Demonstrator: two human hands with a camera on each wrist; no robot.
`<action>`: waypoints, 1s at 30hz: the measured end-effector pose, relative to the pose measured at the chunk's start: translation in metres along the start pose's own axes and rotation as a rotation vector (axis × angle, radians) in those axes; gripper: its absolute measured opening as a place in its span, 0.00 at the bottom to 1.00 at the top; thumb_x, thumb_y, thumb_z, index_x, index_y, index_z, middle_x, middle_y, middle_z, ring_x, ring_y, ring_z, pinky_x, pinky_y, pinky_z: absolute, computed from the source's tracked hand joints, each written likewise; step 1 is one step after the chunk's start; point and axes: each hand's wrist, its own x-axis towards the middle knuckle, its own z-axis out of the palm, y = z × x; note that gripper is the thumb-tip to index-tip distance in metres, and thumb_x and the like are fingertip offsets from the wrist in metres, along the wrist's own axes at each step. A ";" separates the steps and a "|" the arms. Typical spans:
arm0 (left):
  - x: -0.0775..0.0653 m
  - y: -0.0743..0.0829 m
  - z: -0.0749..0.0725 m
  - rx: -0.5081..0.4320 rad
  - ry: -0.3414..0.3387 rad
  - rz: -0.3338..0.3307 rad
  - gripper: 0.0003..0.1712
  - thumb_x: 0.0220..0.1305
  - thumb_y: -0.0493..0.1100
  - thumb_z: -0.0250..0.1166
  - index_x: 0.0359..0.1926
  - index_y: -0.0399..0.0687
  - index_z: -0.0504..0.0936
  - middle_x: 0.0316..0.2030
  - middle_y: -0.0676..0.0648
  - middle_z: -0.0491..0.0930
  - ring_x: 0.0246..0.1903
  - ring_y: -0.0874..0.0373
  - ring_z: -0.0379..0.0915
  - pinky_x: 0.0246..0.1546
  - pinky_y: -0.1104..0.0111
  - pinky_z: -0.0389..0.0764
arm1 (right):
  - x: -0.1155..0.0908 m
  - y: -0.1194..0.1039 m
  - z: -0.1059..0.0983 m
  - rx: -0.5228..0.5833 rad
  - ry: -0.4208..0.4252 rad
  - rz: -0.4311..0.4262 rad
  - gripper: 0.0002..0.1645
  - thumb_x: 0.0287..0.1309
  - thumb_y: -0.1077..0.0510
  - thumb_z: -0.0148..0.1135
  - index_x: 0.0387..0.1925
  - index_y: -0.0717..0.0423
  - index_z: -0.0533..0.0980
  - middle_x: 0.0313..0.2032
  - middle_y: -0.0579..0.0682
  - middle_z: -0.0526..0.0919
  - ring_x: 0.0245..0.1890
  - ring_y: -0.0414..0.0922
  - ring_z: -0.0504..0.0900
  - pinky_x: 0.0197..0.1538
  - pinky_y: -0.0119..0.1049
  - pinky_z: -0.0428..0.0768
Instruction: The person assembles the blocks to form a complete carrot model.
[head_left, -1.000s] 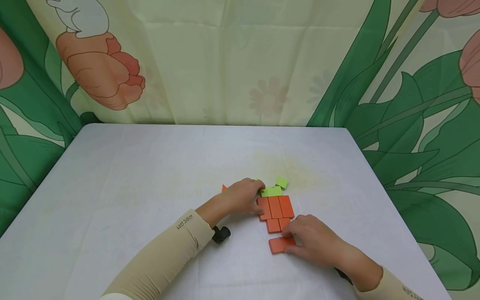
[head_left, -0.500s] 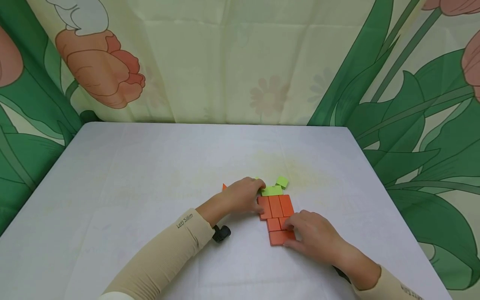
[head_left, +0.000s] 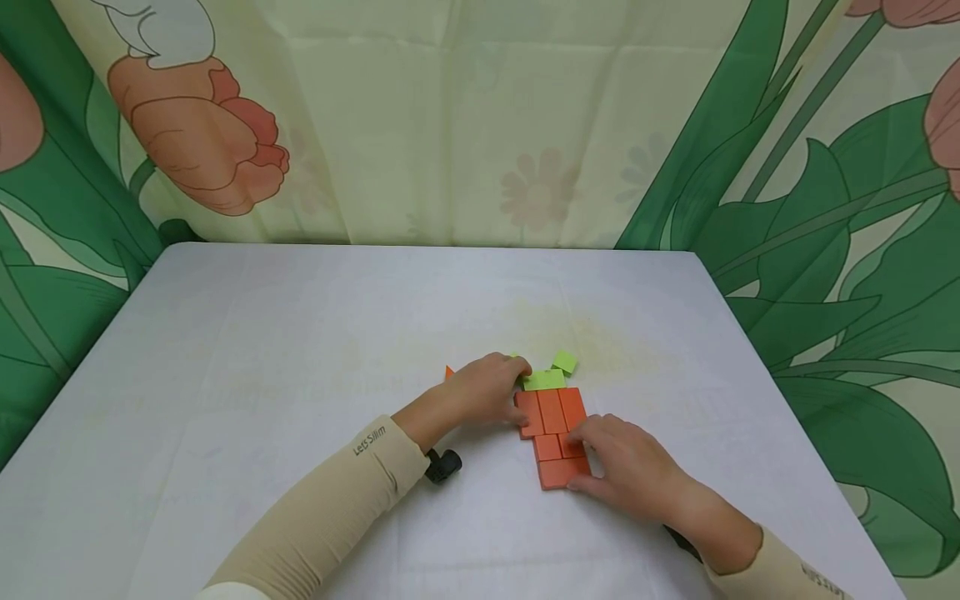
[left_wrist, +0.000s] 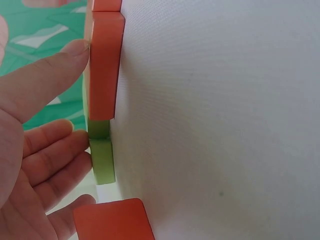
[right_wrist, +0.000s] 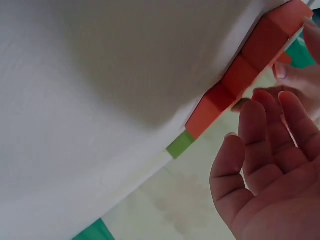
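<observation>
Flat orange blocks point(head_left: 551, 410) lie edge to edge on the table, three long ones side by side. Two small orange blocks point(head_left: 547, 447) sit below them, and a wide orange block point(head_left: 557, 475) forms the near end. A green block point(head_left: 543, 381) borders the far end. My left hand point(head_left: 487, 390) rests along the left side, its thumb touching an orange block's edge point(left_wrist: 106, 67) and its fingers beside the green pieces point(left_wrist: 102, 160). My right hand point(head_left: 633, 467) is at the lower right, thumb at the wide block's near edge and fingertips over the right small block.
A tilted green square block point(head_left: 564, 362) lies just beyond the green row. An orange pointed piece point(head_left: 448, 372) shows behind the left wrist. Under the left cuff sits a black wrist camera point(head_left: 442, 467). A printed curtain point(head_left: 450, 125) hangs behind the white table point(head_left: 300, 333).
My right hand has slid the wide orange block away from me until it meets the two small ones, then moved its fingers slightly. The left hand has stayed in place.
</observation>
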 end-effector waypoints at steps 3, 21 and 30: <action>0.000 0.000 0.000 -0.004 -0.003 -0.003 0.38 0.59 0.55 0.74 0.64 0.44 0.73 0.55 0.47 0.78 0.59 0.52 0.70 0.57 0.65 0.73 | 0.003 0.006 -0.001 0.033 -0.035 0.017 0.29 0.47 0.49 0.80 0.50 0.52 0.78 0.44 0.40 0.80 0.43 0.40 0.75 0.47 0.41 0.80; -0.001 0.000 -0.001 -0.010 0.003 -0.003 0.38 0.58 0.55 0.75 0.64 0.43 0.73 0.54 0.48 0.78 0.57 0.53 0.71 0.57 0.66 0.73 | 0.032 0.040 -0.006 0.161 -0.076 -0.065 0.42 0.46 0.51 0.80 0.63 0.59 0.74 0.62 0.50 0.76 0.59 0.53 0.71 0.59 0.53 0.74; -0.001 -0.005 -0.005 -0.022 0.000 0.011 0.39 0.58 0.55 0.75 0.65 0.44 0.72 0.58 0.49 0.77 0.58 0.53 0.71 0.60 0.63 0.72 | 0.037 0.042 -0.005 0.173 -0.114 -0.025 0.44 0.46 0.50 0.80 0.64 0.58 0.74 0.61 0.49 0.77 0.59 0.54 0.70 0.58 0.53 0.74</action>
